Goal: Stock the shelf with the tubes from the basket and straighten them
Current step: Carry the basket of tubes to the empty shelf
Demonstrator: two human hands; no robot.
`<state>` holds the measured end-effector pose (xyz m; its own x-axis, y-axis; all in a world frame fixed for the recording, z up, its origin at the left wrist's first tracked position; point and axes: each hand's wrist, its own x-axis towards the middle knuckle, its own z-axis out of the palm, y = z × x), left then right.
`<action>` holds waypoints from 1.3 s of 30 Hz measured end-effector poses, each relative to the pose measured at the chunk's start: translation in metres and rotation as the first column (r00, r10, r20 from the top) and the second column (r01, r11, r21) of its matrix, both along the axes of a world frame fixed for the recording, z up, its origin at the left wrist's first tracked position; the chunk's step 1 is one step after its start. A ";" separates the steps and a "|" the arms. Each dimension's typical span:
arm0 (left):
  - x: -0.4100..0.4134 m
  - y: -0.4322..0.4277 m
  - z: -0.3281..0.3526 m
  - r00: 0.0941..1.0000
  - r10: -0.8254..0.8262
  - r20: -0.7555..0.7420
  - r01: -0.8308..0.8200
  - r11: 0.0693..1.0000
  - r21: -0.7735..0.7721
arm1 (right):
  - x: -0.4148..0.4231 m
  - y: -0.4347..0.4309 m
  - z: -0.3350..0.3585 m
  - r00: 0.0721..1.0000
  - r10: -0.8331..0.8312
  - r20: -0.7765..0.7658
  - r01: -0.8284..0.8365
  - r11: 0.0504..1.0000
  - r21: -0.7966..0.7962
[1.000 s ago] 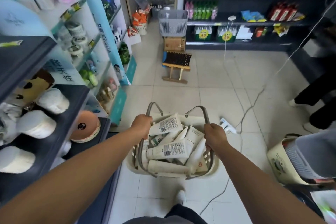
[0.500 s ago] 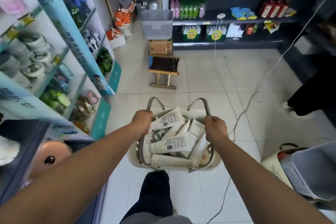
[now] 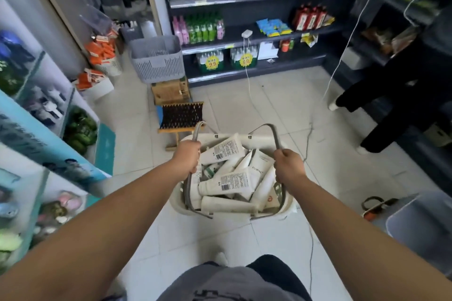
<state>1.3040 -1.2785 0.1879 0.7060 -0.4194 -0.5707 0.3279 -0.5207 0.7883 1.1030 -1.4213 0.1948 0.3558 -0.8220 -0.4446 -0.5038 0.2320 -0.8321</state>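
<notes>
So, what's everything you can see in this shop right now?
tubes: a heap, count unclear, white, in the basket
basket: one, cream with grey handles, carried above the floor
stool: one, wood with black seat, just beyond the basket
bin: one, grey, on the cardboard box ahead
cardboard box: one, brown, on the floor behind the stool
green bottles: one row, green, dark shelf ahead
another person's legs: two, black trousers, far right
left grip: one, bare hand, holds the left handle
right grip: one, bare hand, holds the right handle
</notes>
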 end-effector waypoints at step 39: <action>0.402 -0.398 0.010 0.983 0.179 0.038 -0.180 0.983 0.036 | 0.436 -0.461 0.014 0.973 0.223 0.059 -0.227 0.971 0.069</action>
<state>1.7055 -1.6760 0.1975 0.7871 -0.2616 -0.5585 0.3922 -0.4866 0.7806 1.5393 -1.8825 0.2088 0.5512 -0.6833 -0.4788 -0.5078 0.1806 -0.8423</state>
